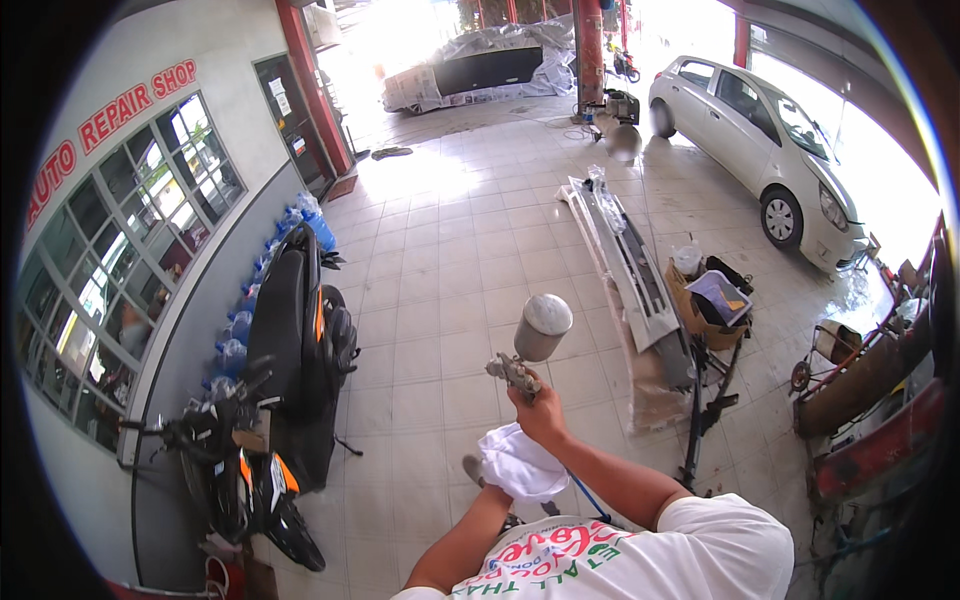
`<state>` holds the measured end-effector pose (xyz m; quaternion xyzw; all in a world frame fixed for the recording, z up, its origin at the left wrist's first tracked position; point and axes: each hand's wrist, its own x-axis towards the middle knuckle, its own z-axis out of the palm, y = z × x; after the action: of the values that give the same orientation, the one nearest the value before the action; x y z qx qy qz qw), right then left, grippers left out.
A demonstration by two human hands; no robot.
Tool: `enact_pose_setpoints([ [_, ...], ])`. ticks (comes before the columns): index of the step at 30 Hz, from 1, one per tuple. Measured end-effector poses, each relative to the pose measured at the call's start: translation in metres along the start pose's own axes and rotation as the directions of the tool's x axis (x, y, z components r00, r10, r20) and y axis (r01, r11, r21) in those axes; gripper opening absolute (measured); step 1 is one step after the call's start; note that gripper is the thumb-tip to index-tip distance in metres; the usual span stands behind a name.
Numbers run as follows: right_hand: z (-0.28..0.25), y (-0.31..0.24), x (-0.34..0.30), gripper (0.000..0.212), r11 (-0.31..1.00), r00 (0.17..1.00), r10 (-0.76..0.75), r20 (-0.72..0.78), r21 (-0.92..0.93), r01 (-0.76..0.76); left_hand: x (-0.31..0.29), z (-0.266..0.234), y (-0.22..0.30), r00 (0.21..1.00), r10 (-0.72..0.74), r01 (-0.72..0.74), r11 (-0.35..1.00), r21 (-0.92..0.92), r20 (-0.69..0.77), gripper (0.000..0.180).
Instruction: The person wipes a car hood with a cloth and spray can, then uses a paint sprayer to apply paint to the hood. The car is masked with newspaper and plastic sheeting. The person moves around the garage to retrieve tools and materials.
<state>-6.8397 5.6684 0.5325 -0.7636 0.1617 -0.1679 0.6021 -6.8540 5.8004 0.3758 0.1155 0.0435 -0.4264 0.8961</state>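
My right hand (537,408) is wrapped round the grip of a metal spray gun (512,371), held out in front of me at the middle of the view. On top of the gun sits a silvery paint cup (545,328), tilted slightly. A thin blue air hose (588,491) shows below my right forearm. Close to my body, my left hand (492,498) holds a bunched white cloth (522,462), which covers its fingers. The cloth lies just below the spray gun, apart from it.
At left a black and orange motorcycle (300,340) stands by the wall, with blue-tinted bottles (232,357) behind it. Long car body panels (625,270) and a cardboard box (705,315) lie to the right. Farther off are a white car (745,130) and a covered vehicle (480,70).
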Motion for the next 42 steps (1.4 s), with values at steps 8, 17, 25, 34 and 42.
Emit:
enact_pose_setpoints([
  [8,0.112,-0.046,0.303,0.047,0.984,0.986,-0.062,-0.153,-0.175,0.034,0.269,0.001,0.215,0.954,-0.290,0.277,0.948,0.158,0.072,0.060],
  [17,0.205,0.000,0.604,0.050,0.986,0.918,-0.031,-0.396,-0.164,-0.038,0.498,0.055,0.420,0.966,-0.245,0.254,0.961,0.112,-0.084,0.049],
  [25,0.307,0.026,0.919,0.048,0.989,0.934,0.139,-0.330,0.102,-0.112,0.728,0.030,0.628,0.978,-0.196,0.153,0.911,0.384,0.074,0.043],
  [34,0.425,-0.005,1.228,0.051,0.992,0.976,0.082,-0.202,0.109,-0.061,0.959,0.060,0.862,0.999,0.017,-0.016,0.999,-0.029,0.044,0.047],
  [42,0.536,-0.011,1.521,0.045,0.963,0.952,0.233,-0.197,0.183,-0.198,1.183,0.016,1.102,0.991,-0.130,0.124,0.982,0.143,0.033,0.048],
])
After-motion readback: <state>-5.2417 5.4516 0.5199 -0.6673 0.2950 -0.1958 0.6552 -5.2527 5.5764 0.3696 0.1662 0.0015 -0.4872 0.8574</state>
